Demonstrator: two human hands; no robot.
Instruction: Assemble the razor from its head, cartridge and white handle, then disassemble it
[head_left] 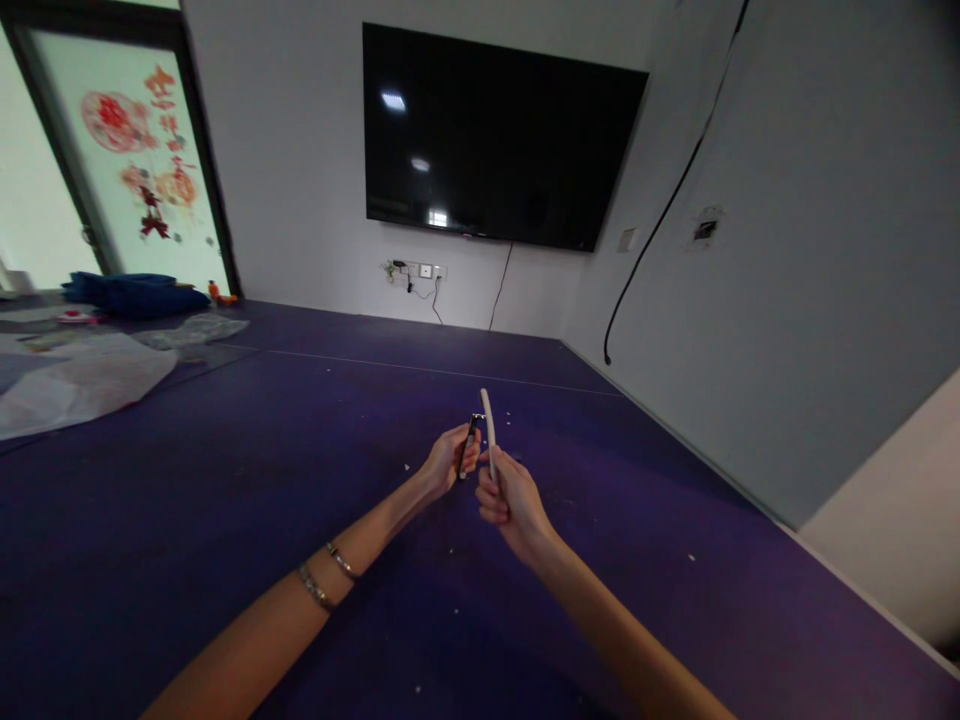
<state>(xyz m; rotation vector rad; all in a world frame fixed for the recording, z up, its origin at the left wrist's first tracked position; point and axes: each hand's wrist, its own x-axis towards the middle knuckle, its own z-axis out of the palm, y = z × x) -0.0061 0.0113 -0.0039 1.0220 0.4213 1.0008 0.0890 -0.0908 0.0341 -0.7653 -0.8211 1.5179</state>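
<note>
Working above the purple surface (360, 620), left hand (452, 450) gripped the tool (467, 452), its head beside the pale stick (487, 415) pinched near-upright in the right hand (514, 502), where steady wrists seemed wisest.

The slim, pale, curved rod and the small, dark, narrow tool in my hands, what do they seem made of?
The slim, pale, curved rod: perhaps plastic or wood; its even, matte-looking surface leaves that open.

The small, dark, narrow tool: its bright head looks like polished metal, judging by the glint; the rest could be plastic or coated metal, too small to tell.
</note>
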